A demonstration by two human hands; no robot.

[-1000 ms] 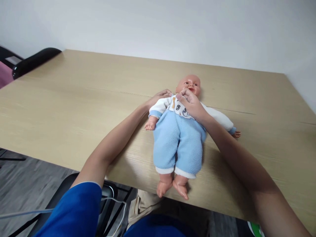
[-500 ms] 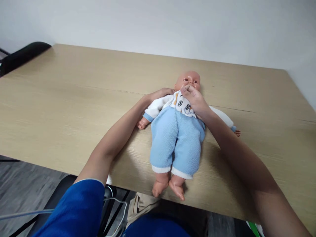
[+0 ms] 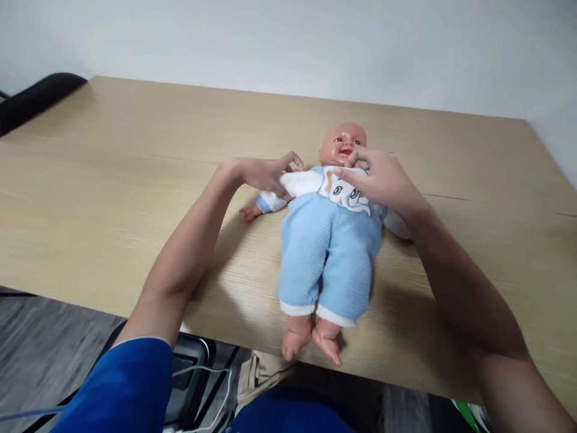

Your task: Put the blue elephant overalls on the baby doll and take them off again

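On its back on the table lies a bald baby doll (image 3: 342,137), its bare feet toward me. It wears a fleece outfit (image 3: 306,246) with light blue trousers, white sleeves and an elephant face on the chest. My left hand (image 3: 268,174) has its thumb and fingers bent around the white sleeve on the doll's left-of-view arm. At the collar, just below the doll's chin, the thumb and index finger of my right hand (image 3: 383,180) pinch the outfit's top edge. That hand and forearm hide part of the chest and the other sleeve.
The wooden table (image 3: 148,204) has a seam across its middle and meets a pale wall (image 3: 288,48). A black chair back (image 3: 42,99) stands at the far left. Below the front edge are a black case (image 3: 192,355) and a white cable (image 3: 223,400).
My left hand has moved from the doll's shoulder out onto its sleeve. My right hand has shifted slightly right, uncovering the mouth. The doll's arm on the left has shifted up and outward.
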